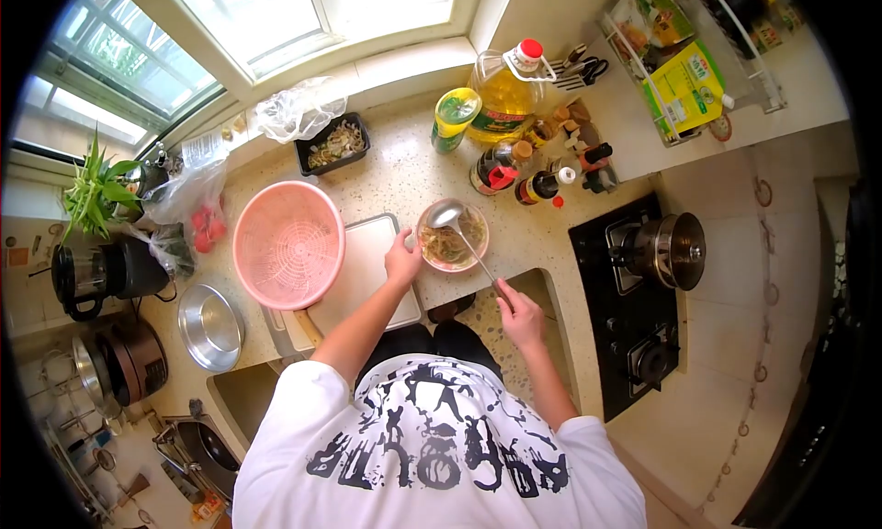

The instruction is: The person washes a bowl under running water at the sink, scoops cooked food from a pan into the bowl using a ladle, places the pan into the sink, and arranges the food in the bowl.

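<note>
In the head view, a bowl of mixed food stands on the counter in front of me. My right hand is closed around the handle of a metal ladle. The ladle's head is over the far left part of the bowl; whether it touches the food I cannot tell. My left hand is at the bowl's left rim, its fingers against the side and partly hidden. Left of the bowl lies a white cutting board, with a pink colander overlapping its edge.
A black tray of chopped food sits by the window. An oil jug and several sauce bottles stand behind the bowl. To the right, a pot is on the gas stove. A metal basin is at left.
</note>
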Demonstrator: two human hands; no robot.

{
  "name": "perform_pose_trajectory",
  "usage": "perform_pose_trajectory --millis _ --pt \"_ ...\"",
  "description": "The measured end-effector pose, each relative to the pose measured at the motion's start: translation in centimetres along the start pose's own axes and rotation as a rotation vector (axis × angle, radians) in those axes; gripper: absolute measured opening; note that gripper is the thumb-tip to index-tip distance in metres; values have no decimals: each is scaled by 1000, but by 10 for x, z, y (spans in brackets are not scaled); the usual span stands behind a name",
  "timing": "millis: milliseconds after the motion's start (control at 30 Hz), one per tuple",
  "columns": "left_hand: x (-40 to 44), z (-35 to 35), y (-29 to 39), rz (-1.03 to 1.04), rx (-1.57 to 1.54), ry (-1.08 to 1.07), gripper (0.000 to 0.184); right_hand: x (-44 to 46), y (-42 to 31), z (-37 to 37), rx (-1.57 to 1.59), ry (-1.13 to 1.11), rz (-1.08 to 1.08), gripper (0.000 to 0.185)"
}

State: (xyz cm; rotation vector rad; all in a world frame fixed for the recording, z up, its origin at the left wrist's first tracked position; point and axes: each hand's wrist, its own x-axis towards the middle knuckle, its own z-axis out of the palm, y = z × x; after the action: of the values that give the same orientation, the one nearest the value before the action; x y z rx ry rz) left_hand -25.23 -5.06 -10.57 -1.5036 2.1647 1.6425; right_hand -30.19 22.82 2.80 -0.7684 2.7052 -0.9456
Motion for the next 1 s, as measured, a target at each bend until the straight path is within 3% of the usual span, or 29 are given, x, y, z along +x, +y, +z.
perform_pose_trajectory --millis 167,333,533,633,1000 --pt "-24 10 5 -219 -483 -241 52 -13 5 3 46 0 6 41" --pt "-23 15 0 -220 -570 -282 54 -19 0 -6 113 -17 92 41" --pt "-25 21 2 -256 -605 -270 55 -25 1 4 150 110 4 40" --pt "-26 23 4 -270 -625 -262 55 -30 -4 1 224 95 150 40" --pt "-37 33 7 -313 -735 -194 57 -33 -1 17 300 118 210 39"
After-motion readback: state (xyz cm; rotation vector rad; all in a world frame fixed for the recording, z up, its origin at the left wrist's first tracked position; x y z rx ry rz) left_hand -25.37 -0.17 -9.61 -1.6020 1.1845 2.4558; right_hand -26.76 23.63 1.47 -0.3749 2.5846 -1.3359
